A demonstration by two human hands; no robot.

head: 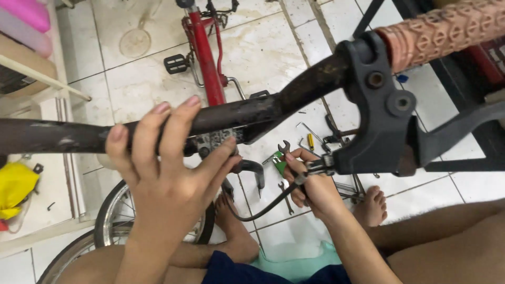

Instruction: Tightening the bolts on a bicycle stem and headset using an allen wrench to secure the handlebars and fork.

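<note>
Nearest the viewer, the black handlebar (247,113) crosses the frame from left to upper right and serves as the reference. The left hand (168,168) wraps its fingers over the bar from below, closed firmly around it near the stem clamp (213,141). To the right along the bar sits the black brake lever housing (381,115), with its lever (457,131) projecting right and a patterned brown grip (442,31) beyond it. Just beneath the housing, the right hand (310,186) is pinched narrow on the cable end fitting (318,167), and the black brake cable (263,208) loops down from it. A green-handled tool (280,164) shows behind those fingers; whether it is held cannot be told.

Below the bar, the person's bare feet (371,206) rest on the white tiled floor (142,89), beside a spoked wheel (113,221). Farther beyond the bar, wrenches (286,186) and a small yellow screwdriver (310,141) lie scattered on the tiles. The red bicycle frame (206,58) extends away, a pedal (176,63) at its left. A yellow bag (16,189) lies far left.
</note>
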